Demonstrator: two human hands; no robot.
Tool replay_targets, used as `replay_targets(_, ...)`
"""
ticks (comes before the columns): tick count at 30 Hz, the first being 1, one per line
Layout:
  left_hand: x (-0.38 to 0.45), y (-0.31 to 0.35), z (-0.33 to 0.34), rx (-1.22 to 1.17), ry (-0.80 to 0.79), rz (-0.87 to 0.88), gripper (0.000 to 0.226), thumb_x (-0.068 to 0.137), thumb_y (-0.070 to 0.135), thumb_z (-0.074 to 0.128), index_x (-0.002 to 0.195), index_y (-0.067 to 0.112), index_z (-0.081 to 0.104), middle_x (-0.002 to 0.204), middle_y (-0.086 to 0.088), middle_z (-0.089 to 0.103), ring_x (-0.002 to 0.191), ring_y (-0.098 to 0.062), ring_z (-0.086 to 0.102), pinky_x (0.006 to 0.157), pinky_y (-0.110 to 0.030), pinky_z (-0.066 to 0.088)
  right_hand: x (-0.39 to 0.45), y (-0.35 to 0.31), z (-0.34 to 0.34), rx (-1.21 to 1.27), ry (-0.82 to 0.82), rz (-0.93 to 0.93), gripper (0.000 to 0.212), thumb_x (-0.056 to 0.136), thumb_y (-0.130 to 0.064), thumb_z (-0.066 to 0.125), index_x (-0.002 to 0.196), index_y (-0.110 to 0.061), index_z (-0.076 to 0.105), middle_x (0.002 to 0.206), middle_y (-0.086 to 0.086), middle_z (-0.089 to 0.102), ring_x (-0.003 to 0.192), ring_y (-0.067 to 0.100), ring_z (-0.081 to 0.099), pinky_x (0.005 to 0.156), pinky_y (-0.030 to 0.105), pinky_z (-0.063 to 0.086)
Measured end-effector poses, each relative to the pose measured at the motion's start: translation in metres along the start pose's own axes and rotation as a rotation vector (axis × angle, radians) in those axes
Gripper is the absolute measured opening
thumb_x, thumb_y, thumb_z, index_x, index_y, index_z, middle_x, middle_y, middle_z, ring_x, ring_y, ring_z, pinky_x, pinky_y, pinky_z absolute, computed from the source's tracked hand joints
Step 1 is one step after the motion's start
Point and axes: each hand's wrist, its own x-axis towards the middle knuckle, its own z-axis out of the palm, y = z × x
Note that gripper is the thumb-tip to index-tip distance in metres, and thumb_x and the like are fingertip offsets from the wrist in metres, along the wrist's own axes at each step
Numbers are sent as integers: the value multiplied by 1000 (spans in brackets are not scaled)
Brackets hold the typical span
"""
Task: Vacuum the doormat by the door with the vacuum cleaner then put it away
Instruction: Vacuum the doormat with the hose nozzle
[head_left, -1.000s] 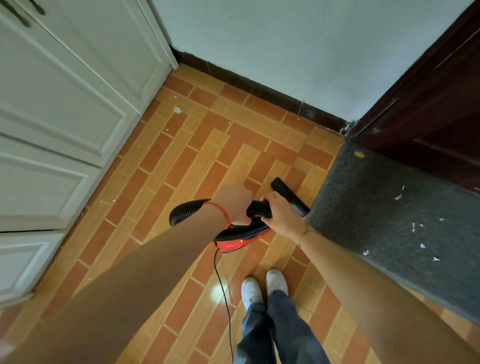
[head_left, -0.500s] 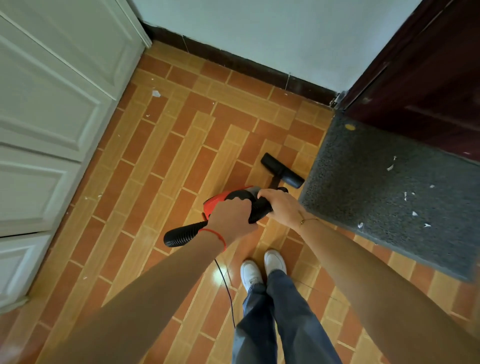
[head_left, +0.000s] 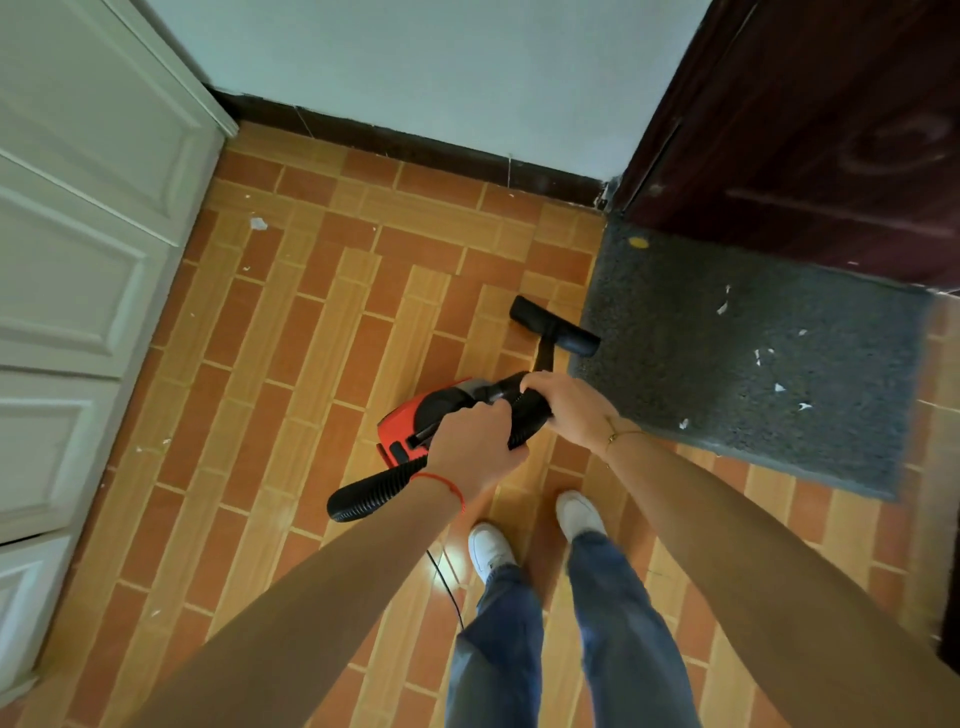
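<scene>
1. The person is standing on a brick-patterned tiled floor (head_left: 322, 332), white shoes (head_left: 491, 551) pointing toward the wall.
2. The left hand (head_left: 475, 449) is gripping the red and black vacuum cleaner (head_left: 415, 428) at its top, fingers curled round the handle; a red string is circling that wrist.
3. The right hand (head_left: 569, 408) is gripping the black tube (head_left: 522, 400) at the front of the vacuum cleaner, fingers wrapped over it; a thin gold bracelet is sitting on that wrist.
4. The black floor nozzle (head_left: 553, 332) is lying at the left edge of the grey doormat (head_left: 727, 364), one end just over the mat's edge, the rest over the tiles.
5. The doormat is lying in front of the dark brown door (head_left: 810, 135), with small white scraps (head_left: 763, 358) scattered over it and a yellow spot near its far corner.
6. A ribbed black hose (head_left: 371, 493) is sticking out to the left under the left wrist, and a thin black cord (head_left: 447, 587) is trailing down beside the left shoe.
7. White panelled cabinet doors (head_left: 88, 270) are standing along the left side.
</scene>
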Motion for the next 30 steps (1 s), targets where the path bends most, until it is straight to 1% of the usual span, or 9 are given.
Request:
replay_targets(5,17,35,1,13,10,27,29,90,40,52,101,14,53,76,0,54,57,-17,54,45,-26,38,-16,35,-13,5,-7,58,22,89,-6,59,108,-18,58,102,2,65,90,24,64,65,31,42)
replay_targets(8,26,62,4,-2,5,12,29,89,40,53,101,14,52,76,0,54,58,-18,53,48,-28,40,-27,62,-20,-6,-29,87,13,88,-10,61,97,-17,54,91,3,64,80,25,65,56,30,39)
replay_targets(13,35,118,13,-47,-1,-43,28,89,41,53,99,15,53,71,2,52,56,-18,53,50,-28,42,-51,106,-35,-28,-67,48,11,86,-12,61,93,-17,54,88,3,64,78,24,63,56,29,40)
replay_targets(18,47,176,19,-92,-1,-105,26,92,40,53,102,17,49,72,3,49,60,-18,52,53,-30,44,-70,150,-58,-32,-101,-2,22,88,-11,58,82,-24,42,72,-9,48,66,20,55,53,28,34)
replay_targets(20,56,196,23,-117,4,-154,27,91,42,54,100,16,49,69,4,48,58,-16,51,49,-28,41,-71,167,-66,-40,-121,-23,21,89,-13,56,80,-24,41,69,-10,45,63,19,52,52,30,34)
replay_targets(23,70,222,30,-140,35,-231,26,91,41,54,98,17,49,63,7,40,49,-9,40,41,-23,28,-67,192,-75,-97,-149,-57,8,89,-12,56,89,-16,49,86,0,58,75,25,61,55,33,42)
replay_targets(26,90,243,32,-159,43,-254,25,91,38,53,101,15,50,65,6,41,54,-15,46,45,-25,35,-60,218,-84,-147,-146,-62,17,86,-5,58,99,-15,52,104,3,60,86,27,64,62,36,48)
replay_targets(28,105,254,31,-153,42,-264,24,91,37,52,101,14,51,69,3,46,58,-18,51,48,-28,40,-53,233,-90,-158,-140,-65,24,84,0,58,101,-14,53,109,3,59,89,28,64,65,37,51)
replay_targets(30,120,264,29,-164,46,-277,22,91,35,52,98,14,51,69,2,48,58,-19,53,47,-28,41,-46,246,-97,-154,-148,-73,22,83,0,59,99,-13,53,108,3,59,90,26,63,68,37,52)
